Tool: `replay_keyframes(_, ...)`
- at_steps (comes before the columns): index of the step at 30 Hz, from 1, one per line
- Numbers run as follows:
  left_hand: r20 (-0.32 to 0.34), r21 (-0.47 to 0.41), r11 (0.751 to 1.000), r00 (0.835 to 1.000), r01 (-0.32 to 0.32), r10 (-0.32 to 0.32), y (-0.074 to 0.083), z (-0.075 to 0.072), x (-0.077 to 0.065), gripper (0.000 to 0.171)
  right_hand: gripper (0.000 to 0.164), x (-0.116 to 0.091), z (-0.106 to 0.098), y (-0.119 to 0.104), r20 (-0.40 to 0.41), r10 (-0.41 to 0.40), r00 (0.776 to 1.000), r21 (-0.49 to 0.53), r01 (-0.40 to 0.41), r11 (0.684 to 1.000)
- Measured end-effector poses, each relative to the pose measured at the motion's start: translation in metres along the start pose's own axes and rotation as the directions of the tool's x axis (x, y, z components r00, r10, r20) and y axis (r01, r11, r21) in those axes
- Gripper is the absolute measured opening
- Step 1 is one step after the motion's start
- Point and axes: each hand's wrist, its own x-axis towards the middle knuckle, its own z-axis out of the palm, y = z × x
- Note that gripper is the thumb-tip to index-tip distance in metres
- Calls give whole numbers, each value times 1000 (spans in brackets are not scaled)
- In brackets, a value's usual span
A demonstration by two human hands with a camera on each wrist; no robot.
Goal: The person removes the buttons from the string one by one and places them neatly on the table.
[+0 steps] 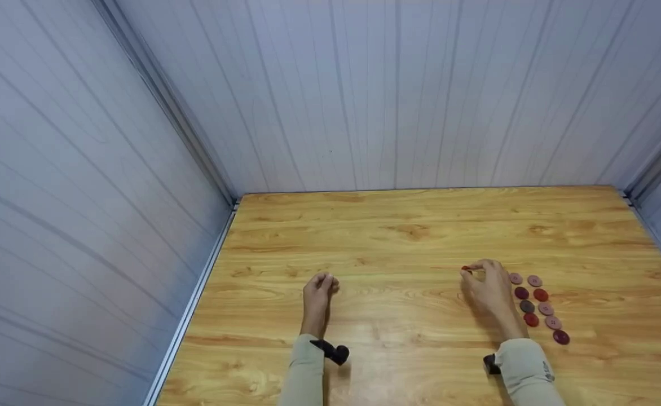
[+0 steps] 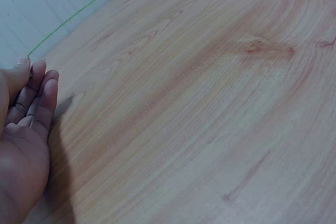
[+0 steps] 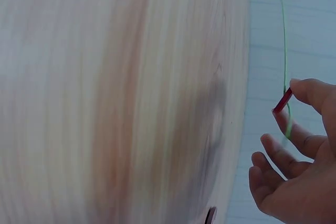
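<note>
My right hand [image 1: 491, 290] pinches a red button [image 3: 282, 100] edge-on between thumb and forefinger, above the wooden table. A thin green thread [image 3: 284, 35] runs down to that button in the right wrist view, and a short tail hangs below it. Whether it passes through a hole cannot be made out. Over to the left, my left hand [image 1: 318, 296] pinches the green thread [image 2: 79, 11] between thumb and forefinger. From those fingertips the thread stretches up and away. In the head view the thread is too fine to see.
Right of my right hand, loose buttons lie in two rough columns on the table [image 1: 409, 237]: several pink ones [image 1: 545, 308], red ones [image 1: 541, 295], dark red ones [image 1: 561, 337] and a grey one [image 1: 527, 306]. Pale panel walls [image 1: 364, 96] stand behind and at the sides.
</note>
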Motion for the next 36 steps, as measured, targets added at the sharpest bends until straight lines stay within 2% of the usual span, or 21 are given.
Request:
replay_keyframes(7, 6, 24, 1000, 1000, 12, -12, 1, -1, -1, 19, 37, -2, -11, 7, -47, -13, 999, -13, 13, 1000)
replay_keyframes(23, -16, 27, 1000, 1000, 6, -6, 0, 1, 0, 14, 41, -8, -28, 14, -55, 33, 998, -20, -35, 999)
replay_keyframes(30, -23, 34, 999, 1000, 2, -1, 0, 1, 1, 14, 42, -9, -30, 16, -62, 29, 998, -23, -30, 999)
replay_keyframes(36, 2, 47, 999, 1000, -17, 17, 1, 1, -1, 13, 43, -11, -30, 17, -67, 38, 997, -50, -41, 998)
